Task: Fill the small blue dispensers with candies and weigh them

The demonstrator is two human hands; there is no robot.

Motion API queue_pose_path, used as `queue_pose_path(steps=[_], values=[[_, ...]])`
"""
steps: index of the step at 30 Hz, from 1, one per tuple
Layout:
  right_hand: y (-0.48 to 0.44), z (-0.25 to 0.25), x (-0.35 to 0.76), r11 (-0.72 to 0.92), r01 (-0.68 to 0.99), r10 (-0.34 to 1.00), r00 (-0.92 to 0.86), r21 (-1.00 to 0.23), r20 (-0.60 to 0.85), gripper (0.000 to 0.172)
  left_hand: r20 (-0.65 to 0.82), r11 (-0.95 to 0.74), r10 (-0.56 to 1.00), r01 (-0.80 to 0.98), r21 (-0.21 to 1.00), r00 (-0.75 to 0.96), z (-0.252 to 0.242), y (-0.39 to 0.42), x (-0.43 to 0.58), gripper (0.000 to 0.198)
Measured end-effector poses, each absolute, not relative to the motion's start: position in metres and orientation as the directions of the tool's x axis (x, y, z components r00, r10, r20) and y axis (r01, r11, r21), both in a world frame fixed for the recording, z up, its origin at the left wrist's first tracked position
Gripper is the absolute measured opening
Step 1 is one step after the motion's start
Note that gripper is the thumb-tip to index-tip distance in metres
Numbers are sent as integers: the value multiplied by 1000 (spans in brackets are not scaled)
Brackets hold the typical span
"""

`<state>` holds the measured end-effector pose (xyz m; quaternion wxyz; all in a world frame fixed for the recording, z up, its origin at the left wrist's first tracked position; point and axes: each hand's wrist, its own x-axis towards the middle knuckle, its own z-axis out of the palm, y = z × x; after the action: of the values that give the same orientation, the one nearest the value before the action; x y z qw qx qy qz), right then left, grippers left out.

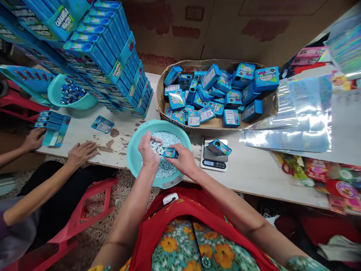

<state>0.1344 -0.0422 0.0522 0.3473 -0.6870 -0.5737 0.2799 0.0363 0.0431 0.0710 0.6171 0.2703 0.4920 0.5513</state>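
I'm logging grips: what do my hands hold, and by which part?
Right hand: blue box, by its palm-side end; left hand: pale pellets, cupped in fingers.

Two basins are counted: one white-candy basin (131,150) at the front edge of the counter (254,169), one wrapped-candy basin (88,102) toward its left end. Toward the back edge, at least two box stacks (118,71) and one cardboard tray (160,98) are seen, the latter filled with at least twenty Caramelo Macizo boxes (176,99). One digital scale (216,165) is topped by a single box (219,147); one hand-held box (170,152) is added.
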Motion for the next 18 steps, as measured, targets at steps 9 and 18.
queue_pose_path(steps=[9, 18], values=[[-36, 59, 138, -122, 586, 972, 235, -801, 24, 36, -252, 198, 961, -352, 915, -115, 75, 45, 41, 36], [-31, 59, 131, -137, 602, 973, 232, -786, 8, 33, -237, 204, 970, -337, 919, -60, 72, 49, 40, 39]])
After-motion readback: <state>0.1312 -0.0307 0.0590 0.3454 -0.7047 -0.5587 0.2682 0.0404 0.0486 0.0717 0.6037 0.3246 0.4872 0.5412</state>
